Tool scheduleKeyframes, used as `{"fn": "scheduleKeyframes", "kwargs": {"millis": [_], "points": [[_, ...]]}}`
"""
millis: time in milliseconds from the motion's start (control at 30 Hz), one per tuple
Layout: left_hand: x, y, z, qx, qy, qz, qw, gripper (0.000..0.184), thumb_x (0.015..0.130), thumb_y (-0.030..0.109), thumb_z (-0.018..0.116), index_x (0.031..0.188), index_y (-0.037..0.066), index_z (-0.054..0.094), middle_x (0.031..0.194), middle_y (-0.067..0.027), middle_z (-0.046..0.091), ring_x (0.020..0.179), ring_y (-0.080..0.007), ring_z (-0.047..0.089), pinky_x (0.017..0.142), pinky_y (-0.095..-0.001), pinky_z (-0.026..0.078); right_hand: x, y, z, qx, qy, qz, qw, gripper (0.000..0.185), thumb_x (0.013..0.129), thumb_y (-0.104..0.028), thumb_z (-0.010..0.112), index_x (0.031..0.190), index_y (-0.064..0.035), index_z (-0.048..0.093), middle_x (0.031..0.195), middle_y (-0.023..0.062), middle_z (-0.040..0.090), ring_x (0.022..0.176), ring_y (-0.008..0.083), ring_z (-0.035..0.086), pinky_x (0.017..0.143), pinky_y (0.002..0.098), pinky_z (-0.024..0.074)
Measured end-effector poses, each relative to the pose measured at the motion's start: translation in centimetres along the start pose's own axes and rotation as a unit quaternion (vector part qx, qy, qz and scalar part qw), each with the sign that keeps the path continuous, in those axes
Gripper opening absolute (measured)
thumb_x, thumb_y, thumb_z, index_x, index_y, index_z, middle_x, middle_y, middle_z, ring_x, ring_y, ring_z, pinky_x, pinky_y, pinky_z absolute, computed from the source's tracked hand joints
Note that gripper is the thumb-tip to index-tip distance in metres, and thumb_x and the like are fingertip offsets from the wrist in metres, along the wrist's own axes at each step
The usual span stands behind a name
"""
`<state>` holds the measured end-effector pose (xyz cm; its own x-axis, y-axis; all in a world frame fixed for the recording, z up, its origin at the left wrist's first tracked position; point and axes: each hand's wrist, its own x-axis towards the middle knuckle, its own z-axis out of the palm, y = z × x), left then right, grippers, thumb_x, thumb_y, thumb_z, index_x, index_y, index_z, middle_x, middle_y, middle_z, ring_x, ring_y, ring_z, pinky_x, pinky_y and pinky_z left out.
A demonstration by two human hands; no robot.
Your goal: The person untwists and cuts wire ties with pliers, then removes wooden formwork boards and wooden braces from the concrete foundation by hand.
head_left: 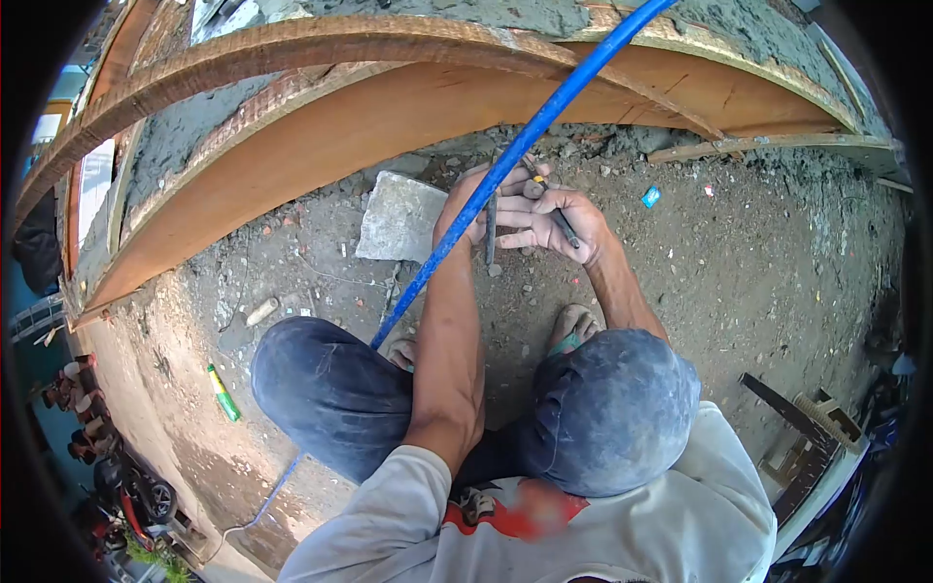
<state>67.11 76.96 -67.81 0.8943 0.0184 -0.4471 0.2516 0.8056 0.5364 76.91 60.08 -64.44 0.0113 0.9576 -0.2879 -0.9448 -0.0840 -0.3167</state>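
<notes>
The dark tool with a yellow band (564, 229) sits to the right of the gray block (398, 216), raised over the dirt in the person's right hand (580, 216). That hand is turned palm up, its thumb pressed across the tool and its fingers reaching loosely toward the block. Closer to the block, a dark bar (491, 238) stands lengthwise between the 2 hands; whether it belongs to the same tool is hard to tell. The left hand (459, 204) is just beside the block's right edge, partly hidden by the blue pipe (554, 114), so I cannot tell whether it is grasping the bar. The step in hand looks like handling or adjusting the tool with both hands; the next move seems to call for a settled hold on it and care around the pipe, which crosses the view to the right of the block. Farther out, the brown board (292, 165) rises beyond the block, with wet cement (194, 146) behind it. A small blue packet (650, 197) lies well to the block's right, and a green tube (223, 393) lies to its left, toward the person.
</notes>
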Motion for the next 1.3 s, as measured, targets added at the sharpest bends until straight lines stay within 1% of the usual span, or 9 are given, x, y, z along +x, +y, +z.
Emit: {"fn": "scheduleKeyframes", "kwargs": {"millis": [67,200,400,533,700,1033,1200,1267,1300], "points": [[0.4,0.1,0.3,0.011,0.005,-0.007,1.0,0.043,0.097,0.025,0.064,0.134,0.004,0.06,0.13,-0.0129,0.069,0.101,-0.0191,0.071,0.086,-0.0435,0.066,0.2,-0.3,0.3,0.033,0.044,-0.017,0.998,0.01,0.086,0.0,0.051,0.089,-0.0078,0.055,0.145,0.0367,0.05,0.141,0.053,0.046,0.104,0.0672,0.0504],[0.7,0.1,-0.2,0.062,-0.011,0.044,0.997,0.049,0.095,0.03,0.07,0.128,-0.005,0.062,0.12,-0.0169,0.073,0.089,-0.0254,0.076,0.081,-0.0458,0.067,0.2,-0.7,-0.7,-0.044,0.046,-0.029,0.998,0.048,0.085,0.0,0.048,0.133,0.0057,0.049,0.146,0.0374,0.05,0.138,0.0503,0.05,0.105,0.0647,0.0515],[0.8,-0.7,-1.2,0.019,0.048,0.06,0.997,0.028,0.096,0.02,0.065,0.116,0.0,0.069,0.112,-0.0153,0.074,0.1,-0.0247,0.074,0.083,-0.0362,0.061,0.9,-1.1,-0.6,-0.029,0.07,-0.011,0.997,0.052,0.082,0.008,0.049,0.133,0.0078,0.049,0.144,0.0354,0.052,0.134,0.0536,0.052,0.097,0.0706,0.0542],[1.5,-1.5,-2.6,0.311,-0.012,0.267,0.912,0.029,0.097,0.02,0.062,0.116,-0.001,0.066,0.116,-0.0181,0.073,0.1,-0.0267,0.074,0.083,-0.0397,0.063,1.0,-0.8,-1.4,-0.02,0.062,-0.034,0.997,0.06,0.081,0.009,0.049,0.141,0.0087,0.045,0.143,0.0325,0.054,0.132,0.0534,0.055,0.095,0.0685,0.0563],[0.3,0.2,0.3,0.068,0.073,0.108,0.989,0.024,0.102,0.024,0.064,0.106,0.0,0.067,0.108,-0.0098,0.072,0.093,-0.016,0.07,0.079,-0.0328,0.058,1.5,-1.5,-2.4,-0.046,0.108,-0.005,0.993,0.068,0.079,0.011,0.052,0.146,0.0071,0.042,0.137,0.031,0.059,0.123,0.0508,0.062,0.093,0.0673,0.0583],[1.2,-0.2,2.2,-0.02,0.118,0.053,0.991,0.026,0.107,0.028,0.057,0.115,0.004,0.061,0.102,-0.0093,0.067,0.084,-0.0176,0.069,0.071,-0.0334,0.061,1.7,-2.7,-2.5,-0.464,0.253,0.126,0.84,0.017,0.097,-0.007,0.055,0.113,-0.0015,0.052,0.098,0.0134,0.062,0.08,0.0265,0.067,0.076,0.0545,0.0663],[2.6,-1.2,1.6,0.025,0.11,0.114,0.987,0.027,0.109,0.025,0.053,0.12,0.002,0.061,0.105,-0.0094,0.067,0.093,-0.0191,0.071,0.076,-0.033,0.061,-0.3,-0.6,-0.5,-0.226,0.228,0.043,0.946,0.1,0.095,0.003,0.052,0.167,-0.0266,-0.012,0.146,0.028,0.051,0.118,0.0425,0.067,0.087,0.062,0.0615],[3.1,-1.8,1.3,0.039,0.097,0.187,0.977,0.027,0.109,0.024,0.052,0.121,0.002,0.06,0.106,-0.0096,0.067,0.096,-0.0196,0.072,0.077,-0.0323,0.061,-1.5,0.3,-0.9,0.019,0.128,0.072,0.989,0.031,0.085,-0.002,0.067,0.111,-0.0074,0.053,0.121,0.0225,0.068,0.106,0.0356,0.072,0.09,0.0567,0.0611],[3.3,-1.9,0.9,0.058,0.085,0.185,0.977,0.027,0.109,0.024,0.052,0.122,0.001,0.06,0.107,-0.0095,0.067,0.099,-0.0194,0.072,0.077,-0.0314,0.06,-1.5,0.6,-1.5,0.036,0.119,0.062,0.99,0.035,0.084,0.0,0.069,0.114,-0.0056,0.052,0.119,0.0227,0.068,0.119,0.0421,0.066,0.099,0.0676,0.0535]]}}
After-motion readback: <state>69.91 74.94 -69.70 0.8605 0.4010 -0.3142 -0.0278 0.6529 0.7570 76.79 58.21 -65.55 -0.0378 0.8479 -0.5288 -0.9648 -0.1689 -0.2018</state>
